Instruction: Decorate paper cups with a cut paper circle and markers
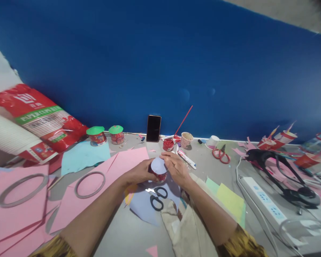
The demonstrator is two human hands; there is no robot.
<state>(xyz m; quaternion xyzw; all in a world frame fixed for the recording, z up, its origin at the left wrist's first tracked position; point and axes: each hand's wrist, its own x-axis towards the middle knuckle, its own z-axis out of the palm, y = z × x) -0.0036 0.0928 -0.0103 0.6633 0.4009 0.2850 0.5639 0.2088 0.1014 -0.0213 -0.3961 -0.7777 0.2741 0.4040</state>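
A small red paper cup [161, 176] stands mid-table, topped by a round lavender paper disc [158, 165]. My left hand [142, 172] wraps the cup's left side, thumb toward the front. On the other side, my right hand [176, 169] is closed against the cup, its fingers at the disc's right and far edge; the fingertips are partly hidden. Nearer me, black-handled scissors [159, 198] lie on a lavender paper sheet [141, 207]. A beige cloth [192, 228] is under my right forearm.
Two cups with green paper tops [96, 136] stand back left by a red paper-cup bag [42, 114]. A phone [153, 128] leans on the blue wall. Pink sheets [21, 210] with grey rings lie left. Red scissors [221, 155], a power strip [264, 200] and black headgear [280, 175] occupy the right.
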